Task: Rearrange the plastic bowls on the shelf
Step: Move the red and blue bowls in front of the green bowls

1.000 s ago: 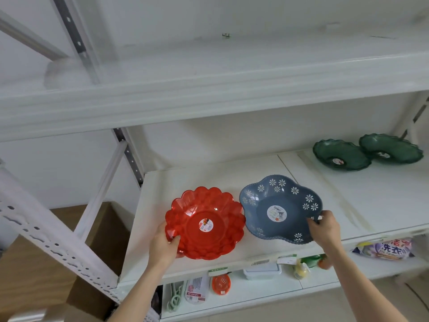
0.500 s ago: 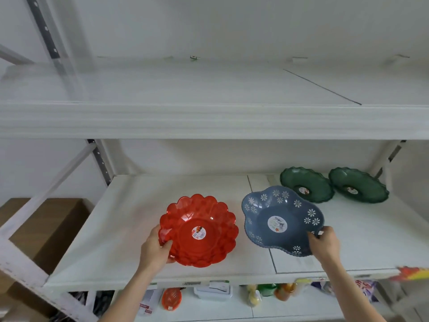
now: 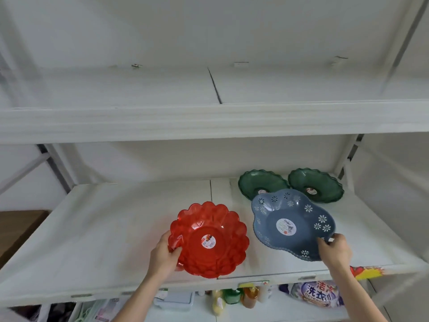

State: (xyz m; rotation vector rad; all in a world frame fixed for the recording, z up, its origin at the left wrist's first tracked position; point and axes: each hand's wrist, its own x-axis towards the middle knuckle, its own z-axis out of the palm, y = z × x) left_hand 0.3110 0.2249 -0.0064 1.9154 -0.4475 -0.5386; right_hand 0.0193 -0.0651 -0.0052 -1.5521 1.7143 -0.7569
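Note:
A red scalloped plastic bowl (image 3: 211, 240) sits near the front of the white shelf (image 3: 104, 228), and my left hand (image 3: 163, 256) grips its left rim. To its right is a blue flower-shaped bowl (image 3: 290, 221) with white daisy prints. It is tilted up toward the back, and my right hand (image 3: 335, 251) holds its front right rim. Two dark green wavy-rimmed bowls, one (image 3: 257, 182) partly hidden behind the blue bowl and another (image 3: 315, 185) further right, rest at the back right of the shelf.
A second white shelf board (image 3: 209, 122) hangs above. Metal uprights (image 3: 58, 168) frame the left and right sides. Below the shelf are bottles (image 3: 234, 296), a detergent bag (image 3: 318, 295) and small packets. A brown cardboard box (image 3: 16, 231) stands at far left.
The blue bowl has been lifted and moved back and right toward the green bowls, now overlapping one. The red bowl stays in my left hand. The camera has tilted upward.

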